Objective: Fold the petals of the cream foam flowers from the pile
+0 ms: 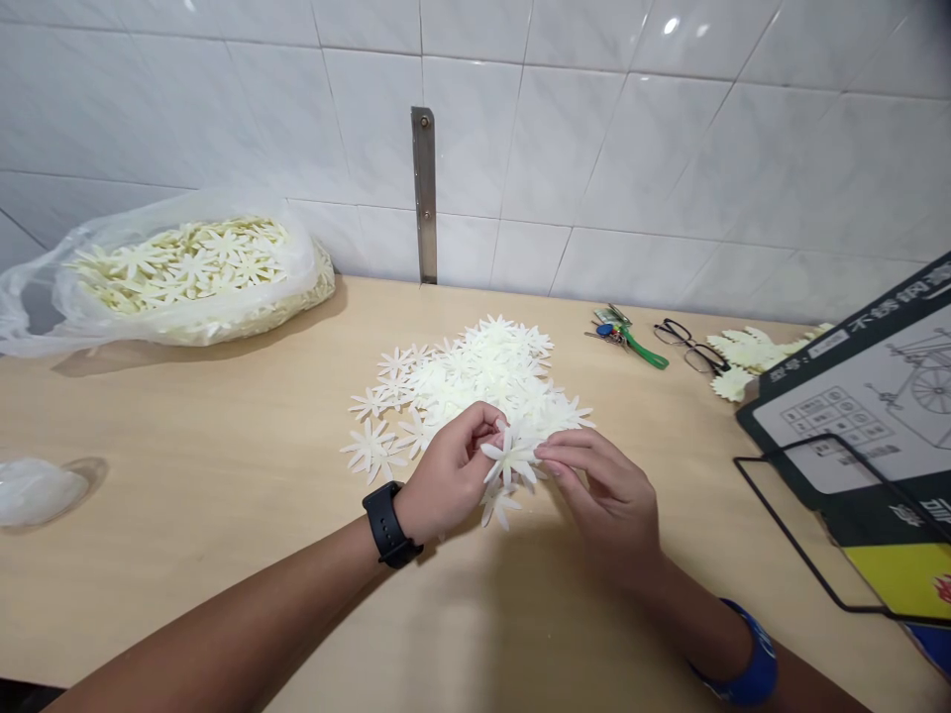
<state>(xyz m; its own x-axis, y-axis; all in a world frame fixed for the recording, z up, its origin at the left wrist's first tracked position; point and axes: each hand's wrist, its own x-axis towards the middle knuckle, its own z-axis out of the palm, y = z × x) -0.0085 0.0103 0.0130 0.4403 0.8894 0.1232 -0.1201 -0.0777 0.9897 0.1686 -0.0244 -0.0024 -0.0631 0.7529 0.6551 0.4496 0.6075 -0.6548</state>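
The left hand [446, 473] and the right hand [605, 490] are each pinched by the fingertips on one white flower cutout [509, 458]. It is held just above the table [223, 495], at the near edge of the loose pile of cutouts [475, 381]. A second cutout [499, 505] appears to hang directly below it; whether either hand grips it cannot be told. A plastic bag of cutouts [185, 267] lies far left, well apart.

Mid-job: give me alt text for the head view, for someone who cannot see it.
The left hand and right hand pinch one white flower cutout above a wooden table, just in front of a loose pile of like cutouts. A plastic bag of more lies far left; keys and glasses lie to the right.
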